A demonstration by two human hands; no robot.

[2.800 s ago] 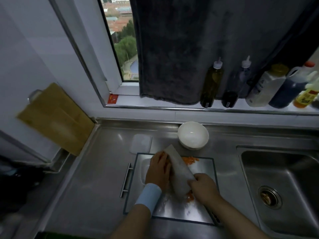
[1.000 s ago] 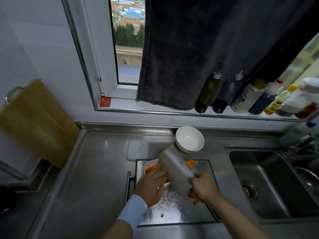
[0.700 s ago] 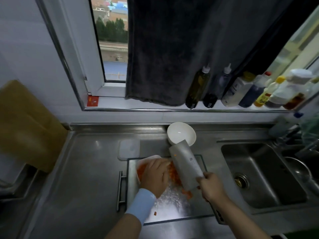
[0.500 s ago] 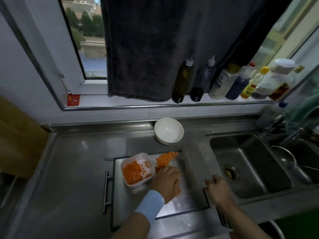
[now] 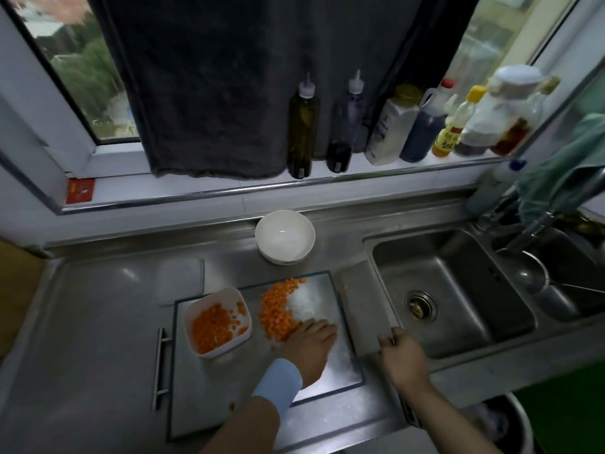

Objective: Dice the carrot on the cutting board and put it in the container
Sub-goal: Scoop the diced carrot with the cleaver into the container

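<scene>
— What does the steel counter [image 5: 98, 339] carry?
— A metal cutting board [image 5: 203, 398] at the front edge, its bar handle toward the left. Just behind its back left corner, a clear lid [image 5: 180, 280] lies flat.
— And near the back edge?
— A white bowl [image 5: 284, 235], upright. A cleaver [image 5: 360, 306] lies on the strip between board and sink [image 5: 458, 290].

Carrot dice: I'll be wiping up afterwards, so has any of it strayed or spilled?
Yes, a little. One stray piece lies alone on the cutting board near the forearm, another beside the left hand, and one sits on the cleaver blade. The main pile and container look tidy.
</scene>
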